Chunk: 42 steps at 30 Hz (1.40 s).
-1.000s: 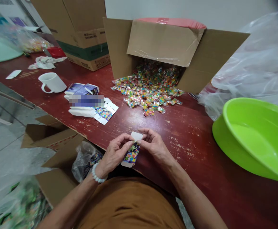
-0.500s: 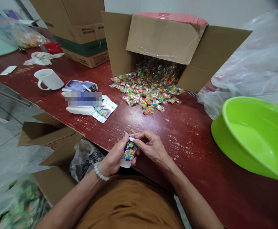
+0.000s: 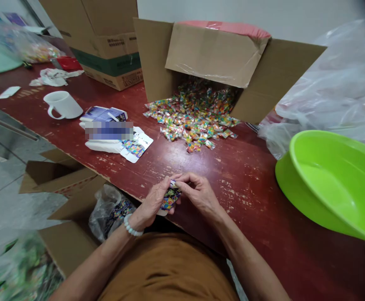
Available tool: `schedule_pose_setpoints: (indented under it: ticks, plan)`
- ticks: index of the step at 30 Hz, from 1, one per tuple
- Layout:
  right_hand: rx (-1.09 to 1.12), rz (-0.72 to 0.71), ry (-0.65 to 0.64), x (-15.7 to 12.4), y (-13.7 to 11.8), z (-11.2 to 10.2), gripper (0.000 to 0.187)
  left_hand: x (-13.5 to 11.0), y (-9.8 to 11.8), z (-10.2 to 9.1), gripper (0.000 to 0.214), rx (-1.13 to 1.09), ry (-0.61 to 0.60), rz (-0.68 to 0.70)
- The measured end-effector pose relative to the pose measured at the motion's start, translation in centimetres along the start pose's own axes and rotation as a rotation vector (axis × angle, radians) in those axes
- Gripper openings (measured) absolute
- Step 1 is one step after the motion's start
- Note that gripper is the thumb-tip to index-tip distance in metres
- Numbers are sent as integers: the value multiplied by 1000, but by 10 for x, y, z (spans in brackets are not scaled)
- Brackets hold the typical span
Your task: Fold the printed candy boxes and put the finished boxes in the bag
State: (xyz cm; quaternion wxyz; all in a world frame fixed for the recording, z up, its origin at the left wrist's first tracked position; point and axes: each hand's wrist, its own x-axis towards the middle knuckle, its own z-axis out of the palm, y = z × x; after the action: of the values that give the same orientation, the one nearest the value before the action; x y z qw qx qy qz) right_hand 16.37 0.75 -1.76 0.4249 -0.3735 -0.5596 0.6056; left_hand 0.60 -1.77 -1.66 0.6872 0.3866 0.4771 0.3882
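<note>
A small colourful printed carton (image 3: pixel 169 198) is held at the near edge of the red-brown table (image 3: pixel 248 175). My left hand (image 3: pixel 151 202), with a white bead bracelet on its wrist, is wrapped round the carton's side. My right hand (image 3: pixel 197 192) pinches the carton's top end with fingertips pressed on its flap. A stack of flat unfolded cartons (image 3: pixel 116 133) lies to the left on the table. Further back, wrapped sweets (image 3: pixel 191 117) spill from a tipped cardboard box (image 3: pixel 213 54).
A green plastic basin (image 3: pixel 335 184) sits at the right, clear plastic bags (image 3: pixel 333 88) behind it. A white mug (image 3: pixel 61 104) and more cardboard boxes (image 3: pixel 107 42) stand at the left. Below the table edge is an open box with a bag (image 3: pixel 110 209).
The carton's white top flap, standing open a second ago, has been pressed down and closed. Both hands stay on the carton, which has tilted slightly.
</note>
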Motion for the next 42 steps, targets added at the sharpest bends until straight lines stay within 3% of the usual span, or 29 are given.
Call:
schedule_pose_setpoints:
  ticks: [5,8,11,15,18,22,25,26,28,31,35,38,42]
  plan:
    - [-386,-286,-39,2,5,-5,16,2,0,3,56,-160,73,-51]
    - [-535,-257,-19,32,10,-24,23,2,4,1,49,-280,70,-45]
    - [-942,-196,242,73,15,-47,26,0,8,-6,44,-296,78,-33]
    - [-1109,-163,279,113,26,-59,42,-6,9,-21,43,-208,120,-86]
    - [-1172,-146,299,124,33,-58,24,-9,11,-34,49,-134,214,-36]
    - [-1156,-158,337,117,27,-59,23,-11,20,-51,56,-130,232,-19]
    - [-997,-204,385,92,11,-53,21,-8,25,-59,50,-170,317,26]
    - [-776,-222,405,81,6,-48,20,-7,26,-60,48,-187,346,48]
    - [-320,-109,376,58,0,-34,26,-4,26,-60,45,-237,364,79]
    - [-22,3,375,34,-1,-10,30,-3,23,-56,42,-315,305,62]
    - [-26,-7,419,25,3,2,28,-6,17,-45,44,-349,155,-22]
    - [-173,-56,305,25,-2,-2,19,-10,10,-35,51,-311,27,-56]
    - [-362,-133,128,25,-18,-16,10,-9,5,-22,45,-235,-154,-110]
